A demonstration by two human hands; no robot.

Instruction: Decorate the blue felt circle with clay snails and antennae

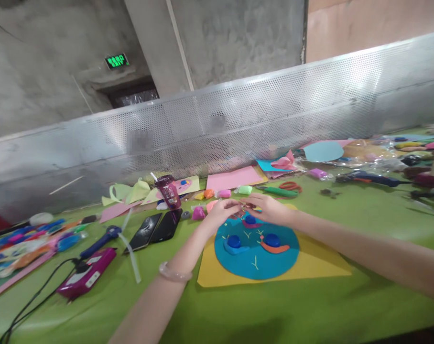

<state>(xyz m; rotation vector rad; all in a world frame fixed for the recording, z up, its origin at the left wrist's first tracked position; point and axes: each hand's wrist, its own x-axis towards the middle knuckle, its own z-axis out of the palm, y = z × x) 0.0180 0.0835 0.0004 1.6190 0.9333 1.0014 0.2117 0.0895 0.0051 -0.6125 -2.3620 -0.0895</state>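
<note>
My left hand and my right hand meet above the far edge of a blue paper circle. Their fingertips are pinched close together, and whatever small piece lies between them is too small to make out. The circle rests on a yellow paper sheet. On it are several dark blue round caps, among them a left cap over a light blue curved clay strip and a right cap over an orange curved clay strip. Thin yellow Y-shaped marks lie between them.
Left of my arms are two phones, a purple power strip, a blue glue gun and a dark cup with a straw. Clay packets, green-handled scissors and pink paper lie behind. A perforated metal panel borders the table.
</note>
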